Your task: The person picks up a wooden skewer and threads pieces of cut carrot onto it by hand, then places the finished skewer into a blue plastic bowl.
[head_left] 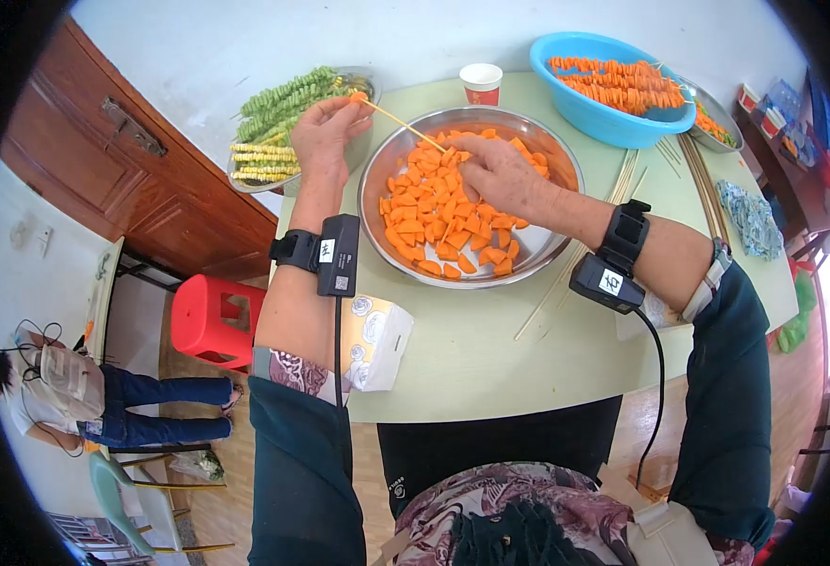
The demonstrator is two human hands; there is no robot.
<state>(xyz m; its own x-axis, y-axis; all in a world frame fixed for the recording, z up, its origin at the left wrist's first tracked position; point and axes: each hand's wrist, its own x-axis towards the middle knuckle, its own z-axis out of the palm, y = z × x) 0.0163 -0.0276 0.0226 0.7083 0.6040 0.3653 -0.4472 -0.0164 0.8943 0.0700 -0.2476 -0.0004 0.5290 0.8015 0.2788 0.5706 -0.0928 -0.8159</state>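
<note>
My left hand (324, 137) is raised at the upper left rim of a steel bowl (369, 203), closed on the end of a thin wooden skewer (398, 121). An orange carrot slice (358, 97) sits on the skewer at those fingertips. The skewer slants down over the bowl towards my right hand (504, 176). Above the cut carrot pieces (448, 212), that hand has its fingers bent together, touching or very near the skewer's lower end. What lies between them is hidden.
Behind the left hand, a tray (266, 186) holds green and yellow skewered vegetables. A paper cup (481, 83) and a blue basin (613, 123) with carrot skewers stand at the back. Loose skewers (552, 297) lie right; a tissue box (377, 344) is in front. Far left stands another person (113, 406).
</note>
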